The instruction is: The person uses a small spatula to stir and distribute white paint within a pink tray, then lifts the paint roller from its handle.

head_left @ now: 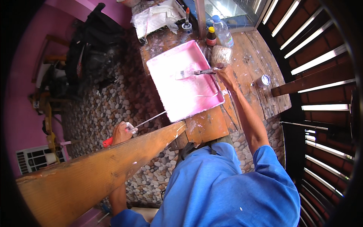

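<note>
My right hand (226,76) is closed around the handle of a flat paintbrush (203,72). Its pale bristles lie over a pink paint tray (212,87), whose inside is coated in pale pink and white. My left hand (123,133) grips a red-handled tool with a thin metal rod (151,118), which looks like a paint roller frame. That rod reaches to the tray's near left edge; I cannot make out a roller on its far end. A wooden beam (113,159) hides part of my left forearm.
The tray rests on a paint-spotted wooden table (245,56). Around it stand a roll of clear wrap (221,56), a yellow-capped bottle (211,38), a water bottle (223,32), a small can (263,80), a brush in a pot (187,26) and a white-smeared tray (160,17). Slats (321,70) line the right.
</note>
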Demonstrator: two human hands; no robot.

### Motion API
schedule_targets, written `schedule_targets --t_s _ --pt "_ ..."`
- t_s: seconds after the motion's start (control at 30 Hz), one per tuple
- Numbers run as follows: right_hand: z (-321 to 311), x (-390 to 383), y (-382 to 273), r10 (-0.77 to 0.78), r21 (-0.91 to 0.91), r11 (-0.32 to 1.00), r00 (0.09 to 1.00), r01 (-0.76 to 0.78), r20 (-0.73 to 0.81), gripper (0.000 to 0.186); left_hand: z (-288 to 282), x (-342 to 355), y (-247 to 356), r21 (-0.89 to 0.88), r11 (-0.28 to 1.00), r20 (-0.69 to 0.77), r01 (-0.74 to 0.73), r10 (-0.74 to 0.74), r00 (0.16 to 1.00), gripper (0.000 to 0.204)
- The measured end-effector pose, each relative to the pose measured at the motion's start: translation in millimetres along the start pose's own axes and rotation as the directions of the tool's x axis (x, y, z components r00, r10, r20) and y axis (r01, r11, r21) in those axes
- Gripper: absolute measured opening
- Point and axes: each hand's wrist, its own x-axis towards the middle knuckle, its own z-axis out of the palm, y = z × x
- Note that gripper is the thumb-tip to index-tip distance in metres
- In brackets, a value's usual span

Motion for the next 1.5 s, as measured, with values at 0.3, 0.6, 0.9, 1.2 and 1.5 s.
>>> schedule_targets --t_s 0.3,0.6,0.9,1.2,1.5 --pt "47.1 -81.8 -16.7 -0.113 0.123 0.991 0.864 0.059 0.491 0.023 -43.7 5.0 25.9 0.032 0.978 -0.053 -0.208 0.209 0.976 0.012" --pt "83.4 -74.3 -150.8 -0.702 -0.01 0.569 0.492 0.822 0.514 0.037 -121.2 52.1 93.3 0.588 0.631 -0.178 -0.506 0.711 0.68 0.019" --pt "80.4 -74.4 -209.8 -0.674 0.023 0.591 0.478 0.806 0.563 0.03 -147.9 67.7 128.2 0.794 0.441 -0.214 -0.419 0.848 0.486 0.031" --pt "55.2 -69.5 -212.7 -0.756 -0.031 0.58 0.552 0.814 0.351 0.019 -122.6 41.6 120.8 0.733 0.68 -0.674 0.006 0.725 0.139 0.063" --pt "-68.3 -87.3 -217.9 -0.488 0.169 0.868 0.741 0.466 0.462 0.022 105.6 -132.8 175.3 -0.272 0.841 -0.829 -0.467 0.042 0.558 0.019"
